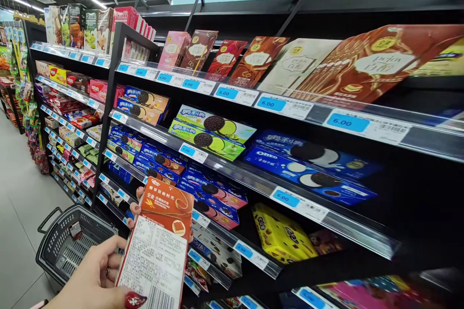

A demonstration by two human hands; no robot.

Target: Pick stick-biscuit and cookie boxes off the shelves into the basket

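Observation:
An orange-brown biscuit box (165,231) is held upright and slightly tilted in front of the shelves, its back panel of small print and a barcode facing me. My left hand (96,275) comes in from the lower left, thumb with a dark red nail on the box's lower front, a ring on one finger. Behind the box is my right hand (134,209), mostly hidden. Its fingertips wrap round the box's upper left edge, and a bit of a finger shows at the right edge. Both hands are closed on the box.
A grey shopping basket (78,222) with a small packet (75,230) inside stands at lower left. Shelves hold blue cookie boxes (311,164), green cookie boxes (213,130), a yellow pack (282,234) and brown boxes (380,63). Price rails (286,106) jut out along the shelf fronts.

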